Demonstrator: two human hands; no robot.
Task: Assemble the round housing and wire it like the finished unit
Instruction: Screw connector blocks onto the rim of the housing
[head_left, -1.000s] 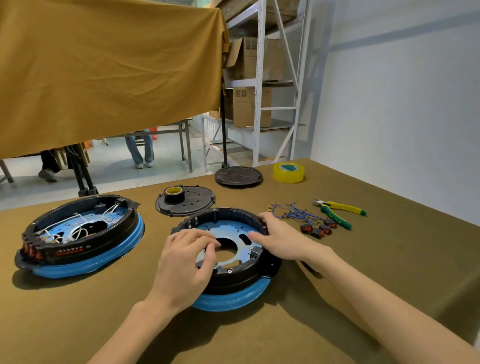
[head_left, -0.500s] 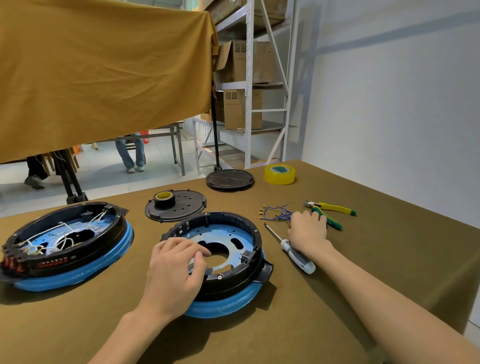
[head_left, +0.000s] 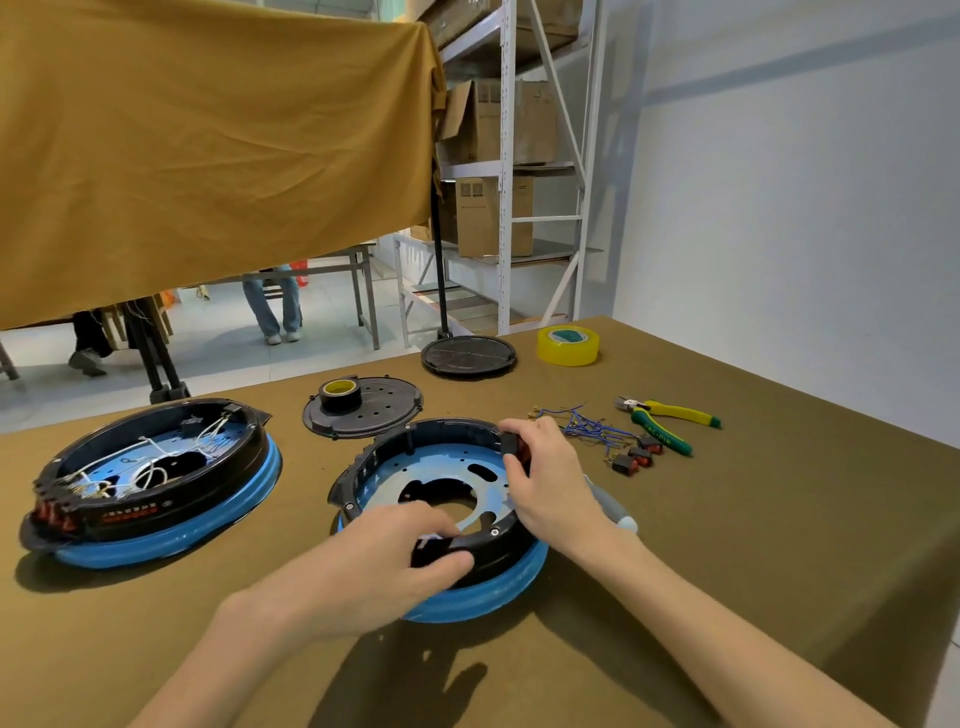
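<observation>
Both your hands work the round housing (head_left: 415, 478): left hand (head_left: 384, 556) grips its near rim, right hand (head_left: 550, 483) pinches a black-and-red switch (head_left: 514, 448) at its far-right rim.

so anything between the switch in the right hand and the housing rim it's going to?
Nothing visible. The right hand pinches the red switch right at the far rim of the open housing. The left hand grips the near rim, apart from it. The mounting slot itself is hidden.

The left hand (head_left: 384, 561) grips the round black-and-blue housing's (head_left: 467, 597) near rim; the right hand (head_left: 550, 483) pinches a small black-and-red switch (head_left: 517, 449) at its far rim.
</observation>
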